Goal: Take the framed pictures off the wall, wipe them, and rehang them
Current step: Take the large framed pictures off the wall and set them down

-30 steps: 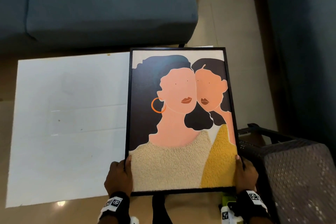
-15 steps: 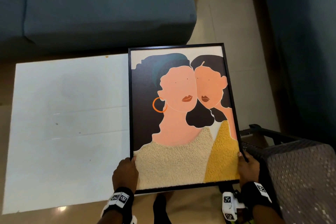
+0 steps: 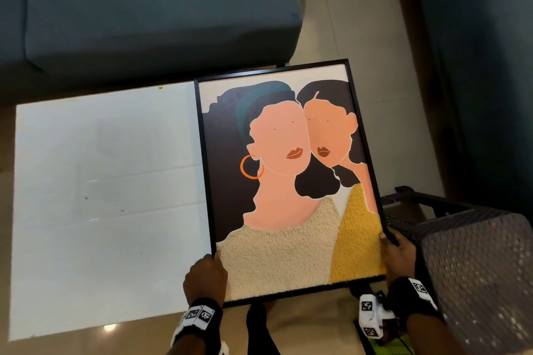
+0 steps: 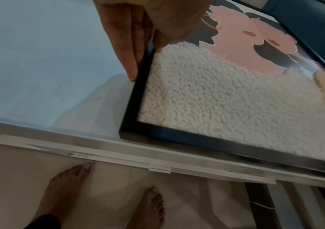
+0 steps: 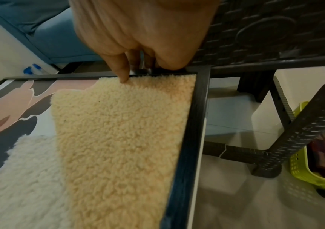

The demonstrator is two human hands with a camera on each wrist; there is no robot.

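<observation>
The picture (image 3: 288,181) is off the wall, face up over the right end of the white table (image 3: 101,196); wiping and rehanging appear to remain (no cloth in sight). The left hand (image 3: 205,277) grips the frame's left edge near the bottom corner, the right hand (image 3: 399,253) its right edge; the picture extends away from both.

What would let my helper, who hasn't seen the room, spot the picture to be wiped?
Start at the white table in front of the blue sofa. At its right end, a black-framed picture is gripped by the left hand and right hand. It alone shows two peach faces, an orange hoop earring and fluffy cream and yellow tops.
</observation>
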